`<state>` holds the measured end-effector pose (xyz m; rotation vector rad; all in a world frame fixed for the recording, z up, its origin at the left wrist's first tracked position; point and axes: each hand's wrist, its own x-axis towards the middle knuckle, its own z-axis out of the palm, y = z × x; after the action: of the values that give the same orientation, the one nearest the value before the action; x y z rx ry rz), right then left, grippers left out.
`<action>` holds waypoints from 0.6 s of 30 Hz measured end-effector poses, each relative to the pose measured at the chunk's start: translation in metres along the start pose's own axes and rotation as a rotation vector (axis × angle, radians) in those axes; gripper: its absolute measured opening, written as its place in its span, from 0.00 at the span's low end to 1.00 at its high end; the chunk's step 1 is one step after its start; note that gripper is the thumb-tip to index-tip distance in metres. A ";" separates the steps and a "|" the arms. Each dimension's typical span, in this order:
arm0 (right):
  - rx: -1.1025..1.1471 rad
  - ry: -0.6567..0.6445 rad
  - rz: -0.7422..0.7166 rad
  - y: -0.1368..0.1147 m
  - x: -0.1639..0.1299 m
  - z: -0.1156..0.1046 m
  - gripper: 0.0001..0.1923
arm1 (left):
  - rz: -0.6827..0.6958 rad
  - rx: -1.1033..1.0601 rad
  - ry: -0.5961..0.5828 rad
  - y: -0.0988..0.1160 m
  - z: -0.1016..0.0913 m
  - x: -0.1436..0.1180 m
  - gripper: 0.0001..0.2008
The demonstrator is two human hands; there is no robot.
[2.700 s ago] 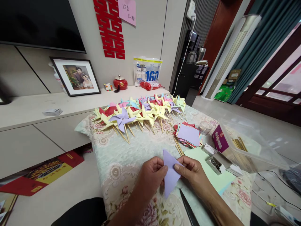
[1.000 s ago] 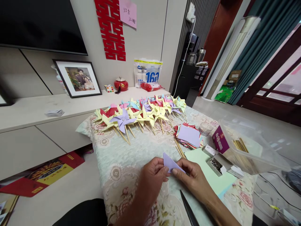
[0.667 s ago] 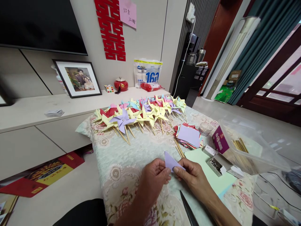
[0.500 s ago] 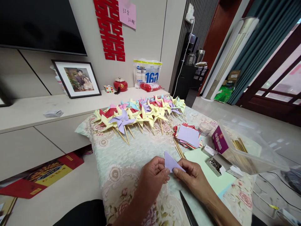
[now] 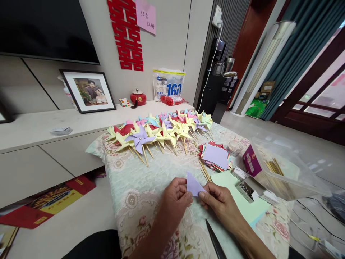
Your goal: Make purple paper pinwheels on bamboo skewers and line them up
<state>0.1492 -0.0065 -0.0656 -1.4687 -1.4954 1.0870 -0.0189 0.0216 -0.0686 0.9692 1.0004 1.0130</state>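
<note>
A piece of purple paper [image 5: 193,185], folded into a triangle, is held above the cloth-covered table. My left hand [image 5: 179,194] pinches its left corner, thumb in front. At its right corner, my right hand [image 5: 215,198] grips it between thumb and fingers. Just below the right hand lies a dark pointed blade [image 5: 214,237], its other end cut off by the frame. Beyond my hands is a stack of coloured paper squares [image 5: 215,156] with a purple sheet on top. Several finished paper pinwheels [image 5: 140,138] on sticks lie in rows further back.
Wooden sticks [image 5: 205,170] lie beside the stack. On the right are a pale green sheet [image 5: 242,194], a small open box of metal pieces [image 5: 247,190] and a clear plastic bin [image 5: 302,176] holding more sticks. A white cabinet [image 5: 88,120] stands behind the table.
My left hand and the paper's left corner have shifted slightly left. The right hand stays almost in place, and both still hold the paper.
</note>
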 end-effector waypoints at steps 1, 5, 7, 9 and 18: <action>0.002 0.004 -0.003 0.000 0.000 0.000 0.20 | 0.003 -0.001 0.002 -0.001 -0.001 0.001 0.13; 0.027 -0.009 -0.017 0.000 -0.001 0.000 0.19 | 0.043 0.025 0.015 -0.004 -0.004 0.002 0.13; 0.028 -0.011 -0.020 0.000 -0.001 0.000 0.18 | 0.060 0.060 0.013 -0.003 -0.005 0.002 0.12; 0.019 0.008 -0.014 0.001 -0.001 0.000 0.18 | 0.061 0.072 0.011 -0.002 -0.005 0.002 0.13; 0.060 0.005 -0.009 0.002 0.000 0.000 0.19 | -0.079 0.025 -0.017 -0.010 -0.005 0.005 0.12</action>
<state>0.1496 -0.0065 -0.0674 -1.4205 -1.4521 1.1125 -0.0209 0.0248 -0.0809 0.9509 1.0314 0.9273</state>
